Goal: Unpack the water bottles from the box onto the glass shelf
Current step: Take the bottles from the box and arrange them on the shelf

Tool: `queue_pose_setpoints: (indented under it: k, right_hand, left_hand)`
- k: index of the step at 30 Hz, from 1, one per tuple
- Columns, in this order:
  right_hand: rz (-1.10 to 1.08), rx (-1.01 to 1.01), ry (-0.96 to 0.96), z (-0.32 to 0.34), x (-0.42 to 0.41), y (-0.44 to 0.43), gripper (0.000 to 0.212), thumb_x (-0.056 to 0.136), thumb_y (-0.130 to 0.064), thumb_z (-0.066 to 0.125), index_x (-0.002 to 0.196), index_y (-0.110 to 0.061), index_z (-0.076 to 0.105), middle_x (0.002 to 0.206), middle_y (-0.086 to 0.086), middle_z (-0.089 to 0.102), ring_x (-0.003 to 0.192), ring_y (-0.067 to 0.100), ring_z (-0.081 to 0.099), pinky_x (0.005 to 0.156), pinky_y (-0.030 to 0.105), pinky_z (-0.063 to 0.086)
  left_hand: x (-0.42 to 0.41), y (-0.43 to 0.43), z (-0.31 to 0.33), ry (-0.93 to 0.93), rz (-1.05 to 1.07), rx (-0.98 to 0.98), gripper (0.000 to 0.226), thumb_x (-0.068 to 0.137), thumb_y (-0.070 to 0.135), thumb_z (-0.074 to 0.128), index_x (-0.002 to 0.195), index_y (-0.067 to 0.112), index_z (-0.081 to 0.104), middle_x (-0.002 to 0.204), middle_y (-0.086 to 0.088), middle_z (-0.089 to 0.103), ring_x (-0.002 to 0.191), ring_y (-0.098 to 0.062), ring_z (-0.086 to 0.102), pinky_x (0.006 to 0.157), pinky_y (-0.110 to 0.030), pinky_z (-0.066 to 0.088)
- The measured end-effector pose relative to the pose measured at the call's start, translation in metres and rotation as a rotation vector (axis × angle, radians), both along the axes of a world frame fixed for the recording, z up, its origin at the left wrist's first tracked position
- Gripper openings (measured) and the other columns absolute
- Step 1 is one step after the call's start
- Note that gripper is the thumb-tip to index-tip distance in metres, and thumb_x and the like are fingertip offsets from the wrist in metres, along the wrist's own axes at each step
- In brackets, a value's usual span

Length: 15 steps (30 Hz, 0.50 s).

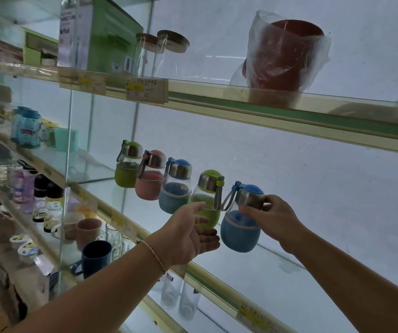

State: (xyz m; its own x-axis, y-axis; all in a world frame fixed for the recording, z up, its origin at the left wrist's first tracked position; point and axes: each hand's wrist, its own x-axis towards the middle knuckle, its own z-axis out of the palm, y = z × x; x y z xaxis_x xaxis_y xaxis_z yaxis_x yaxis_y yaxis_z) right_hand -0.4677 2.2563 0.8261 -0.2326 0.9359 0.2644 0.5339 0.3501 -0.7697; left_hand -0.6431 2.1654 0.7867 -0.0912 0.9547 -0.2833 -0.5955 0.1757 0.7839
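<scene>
Outstretched, both arms are raised toward the glass shelf (217,282). The left hand (190,234) is cupped round the lower half of the green bottle (207,188), with the thumb laid across the front and the fingers tucked beneath. The steel collar of the blue bottle (240,231) is pinched by the right hand (272,212), and the bottle is tilted, just beside the green one. Whether its base rests on the glass cannot be told. Three more bottles (152,174) are lined up further left on the same shelf. A pale wall is seen behind the panes, and a bagged red pot (287,56) is set on the shelf above. Each bottle is rounded, clear above, fabric-sleeved below and capped in brushed metal with a strap loop.
</scene>
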Motion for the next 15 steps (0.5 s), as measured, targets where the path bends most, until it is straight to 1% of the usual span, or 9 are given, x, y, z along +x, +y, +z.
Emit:
queue_pose_setpoints:
  k: [2,3,5,6,7,9,12,15]
  right_hand:
    - [-0.048,0.018,-0.044,0.001,0.0,-0.004,0.062,0.076,-0.046,0.079,0.123,-0.018,0.05,0.112,0.001,0.062,0.097,0.017,0.059,0.076,0.03,0.049]
    - [-0.091,0.072,-0.088,0.0,-0.001,-0.007,0.072,0.075,-0.048,0.079,0.131,-0.018,0.045,0.121,0.004,0.059,0.105,0.02,0.057,0.082,0.035,0.05]
    - [-0.191,0.275,-0.208,0.001,-0.003,-0.015,0.088,0.074,-0.051,0.078,0.143,-0.019,0.034,0.139,0.009,0.05,0.124,0.027,0.05,0.099,0.045,0.046]
    - [-0.225,0.385,-0.252,0.002,-0.006,-0.021,0.09,0.075,-0.051,0.077,0.146,-0.019,0.031,0.144,0.009,0.045,0.13,0.029,0.045,0.105,0.047,0.042]
    - [-0.239,0.467,-0.269,0.005,-0.01,-0.029,0.089,0.077,-0.048,0.076,0.147,-0.019,0.031,0.146,0.009,0.043,0.133,0.029,0.042,0.108,0.048,0.038]
    - [-0.225,0.531,-0.261,0.009,-0.019,-0.04,0.084,0.079,-0.042,0.076,0.147,-0.02,0.033,0.147,0.008,0.042,0.134,0.029,0.04,0.109,0.047,0.035]
    - [-0.195,0.522,-0.256,0.008,-0.036,-0.055,0.078,0.08,-0.039,0.075,0.145,-0.021,0.035,0.146,0.007,0.043,0.133,0.028,0.04,0.108,0.047,0.034]
    - [-0.184,0.488,-0.259,0.005,-0.056,-0.071,0.073,0.082,-0.04,0.072,0.144,-0.022,0.037,0.145,0.006,0.042,0.133,0.027,0.039,0.107,0.046,0.033]
  left_hand:
    - [-0.008,-0.004,0.001,-0.011,0.01,0.011,0.055,0.098,0.039,0.049,0.132,-0.004,0.044,0.126,-0.032,0.054,0.115,-0.048,0.054,0.094,-0.051,0.048]
    - [-0.013,-0.007,0.001,-0.017,0.013,0.016,0.055,0.098,0.039,0.049,0.132,-0.004,0.045,0.125,-0.032,0.055,0.115,-0.048,0.055,0.094,-0.051,0.048]
    - [-0.023,-0.012,0.001,-0.026,0.018,0.033,0.053,0.097,0.039,0.05,0.13,-0.003,0.047,0.123,-0.032,0.057,0.113,-0.047,0.057,0.095,-0.051,0.048]
    - [-0.028,-0.015,0.002,-0.029,0.021,0.044,0.052,0.097,0.039,0.05,0.128,-0.003,0.048,0.122,-0.032,0.058,0.112,-0.047,0.057,0.094,-0.051,0.049]
    - [-0.034,-0.019,0.002,-0.032,0.027,0.052,0.05,0.097,0.037,0.051,0.127,-0.003,0.049,0.12,-0.032,0.059,0.11,-0.046,0.058,0.092,-0.051,0.05]
    - [-0.046,-0.025,0.002,-0.032,0.041,0.067,0.047,0.096,0.036,0.052,0.124,-0.002,0.051,0.119,-0.032,0.059,0.11,-0.045,0.059,0.092,-0.051,0.051]
    - [-0.067,-0.036,0.002,0.023,0.062,0.082,0.045,0.096,0.036,0.051,0.124,0.001,0.052,0.119,-0.029,0.06,0.11,-0.043,0.059,0.096,-0.051,0.05]
    - [-0.089,-0.051,0.001,0.076,0.094,0.096,0.043,0.096,0.038,0.049,0.123,0.005,0.053,0.12,-0.026,0.06,0.112,-0.042,0.057,0.101,-0.053,0.046]
